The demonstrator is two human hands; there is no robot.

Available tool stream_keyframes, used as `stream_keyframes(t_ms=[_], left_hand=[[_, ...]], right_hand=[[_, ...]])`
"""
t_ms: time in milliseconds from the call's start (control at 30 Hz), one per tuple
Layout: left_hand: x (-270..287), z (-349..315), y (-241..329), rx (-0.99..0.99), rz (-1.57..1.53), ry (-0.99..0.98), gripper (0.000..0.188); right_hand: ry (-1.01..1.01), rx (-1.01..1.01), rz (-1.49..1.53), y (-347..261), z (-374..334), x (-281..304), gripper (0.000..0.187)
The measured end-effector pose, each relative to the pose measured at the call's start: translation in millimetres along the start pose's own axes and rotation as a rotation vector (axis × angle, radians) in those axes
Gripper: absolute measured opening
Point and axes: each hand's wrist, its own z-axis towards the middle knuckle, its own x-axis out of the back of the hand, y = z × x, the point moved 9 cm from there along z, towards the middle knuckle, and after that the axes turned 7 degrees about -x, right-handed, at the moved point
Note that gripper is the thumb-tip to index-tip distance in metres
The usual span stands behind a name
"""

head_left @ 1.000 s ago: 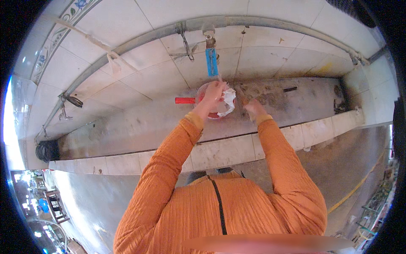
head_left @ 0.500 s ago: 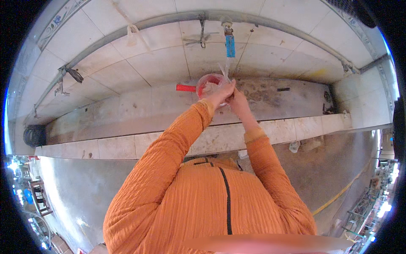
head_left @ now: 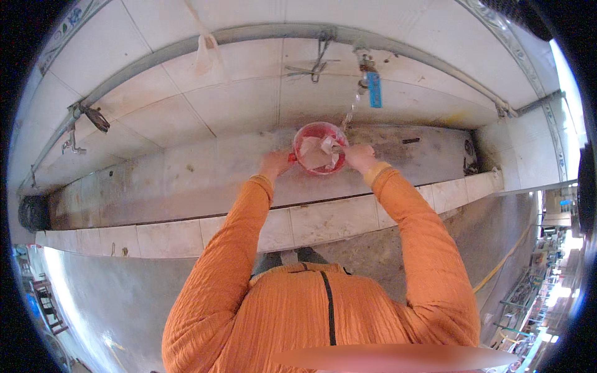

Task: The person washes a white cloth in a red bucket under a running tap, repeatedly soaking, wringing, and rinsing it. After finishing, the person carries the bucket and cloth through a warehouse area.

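Note:
A red plastic dipper (head_left: 307, 128) with a short handle is held over the trough, and whitish pieces (head_left: 318, 151) of unclear kind lie inside it. My left hand (head_left: 275, 165) is closed round the dipper's handle at its left. At the opposite rim, my right hand (head_left: 360, 155) has its fingers bent in beside the whitish pieces; whether it grips one of them or the rim is hidden. A stream of water (head_left: 351, 112) falls from the tap (head_left: 367, 68) just behind the dipper, close to its far right rim. The tap has a blue tag (head_left: 374, 90).
A long stained trough (head_left: 217, 168) runs across, with a tiled front ledge (head_left: 336, 215). Along the tiled wall goes a pipe (head_left: 249, 32), carrying a second tap (head_left: 71, 146) at the left. A dark round object (head_left: 34, 213) sits at the trough's left end.
My hands were together by the tap's stream; now they are apart. The left has taken the dipper's handle, the right is at its opposite rim. The view has shifted, and falling water shows plainly.

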Motion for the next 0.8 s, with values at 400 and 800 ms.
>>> stream_keyframes(t_ms=[400,800], left_hand=[[-25,8,-18,-0.037,-0.201,0.141,0.042],[-29,13,-10,0.002,-0.257,0.124,0.035]], right_hand=[[-0.108,0.263,-0.025,-55,-25,4,0.019],[-0.205,-0.053,0.063,-17,21,-15,0.026]])
